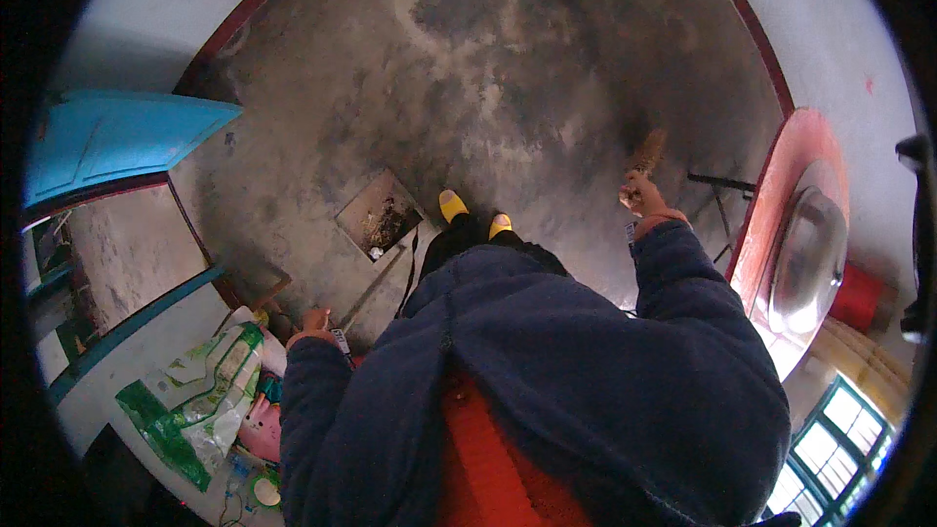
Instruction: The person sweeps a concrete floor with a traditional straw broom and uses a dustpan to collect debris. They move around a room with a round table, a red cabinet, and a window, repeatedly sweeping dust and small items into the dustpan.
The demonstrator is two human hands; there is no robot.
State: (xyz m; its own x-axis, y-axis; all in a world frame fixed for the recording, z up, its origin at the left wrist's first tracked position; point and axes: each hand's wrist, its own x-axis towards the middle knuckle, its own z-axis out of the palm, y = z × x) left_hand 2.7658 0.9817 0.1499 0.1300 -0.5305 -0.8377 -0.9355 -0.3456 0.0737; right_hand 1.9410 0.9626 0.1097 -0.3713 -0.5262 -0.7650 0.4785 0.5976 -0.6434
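My right hand (641, 197) is held out to the right, its fingers closed round a broom. The broom's brown bristly head (650, 149) shows just beyond the fingers; its handle cannot be made out. On the floor left of my feet lies a square dustpan (356, 216) with dark crumbs and a whitish scrap inside. A slim grey handle (369, 288) runs from the dustpan toward my left wrist. At lower left my left hand (312, 321) has curled fingers beside that handle's upper end; the grip itself is small and partly hidden.
My yellow-tipped shoes (452, 205) stand on stained concrete (547, 68). A blue door (127, 141) opens at the left, above a doorway. Green-and-white bags (220, 371) and a pink item (261, 428) lie lower left. At right stands a reddish round tabletop (766, 234) with a metal lid (810, 259).
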